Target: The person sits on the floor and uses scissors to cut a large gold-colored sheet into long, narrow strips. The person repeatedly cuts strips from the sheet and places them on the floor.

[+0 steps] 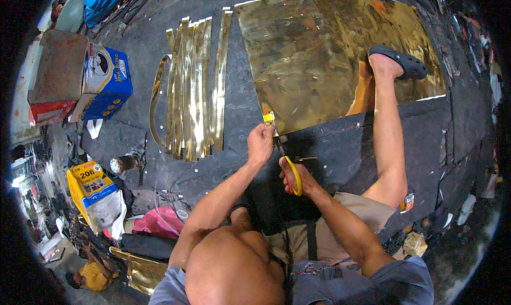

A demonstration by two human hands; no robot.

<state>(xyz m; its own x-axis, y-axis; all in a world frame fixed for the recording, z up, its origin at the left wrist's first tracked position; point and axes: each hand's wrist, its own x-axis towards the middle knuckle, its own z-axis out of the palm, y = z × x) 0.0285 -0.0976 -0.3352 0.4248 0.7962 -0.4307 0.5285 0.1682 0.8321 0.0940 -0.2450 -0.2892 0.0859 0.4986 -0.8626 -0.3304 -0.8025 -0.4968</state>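
A large, shiny brass-coloured sheet (pixel 308 55) lies flat on the dark ground. My left hand (pixel 261 144) is closed on its near left corner, fingertips pinching the edge. In my right hand (pixel 305 178) is a pair of yellow-handled scissors (pixel 294 172), with fingers wrapped round the handles. The dark blades point up toward that same corner, beside my left fingertips; how far they are parted is hard to see. My foot in a black clog (pixel 407 64) rests on the sheet's right part. Several narrow brass-coloured strips (pixel 198 92) lie side by side to the left.
A blue-and-white carton (pixel 109 79) stands at the far left beside a brown-topped box (pixel 58 60). Nearer are a yellow package (pixel 90 182) and a short cylindrical piece (pixel 123 163). Another person in yellow (pixel 96 276) is at the lower left. Scraps line the right edge.
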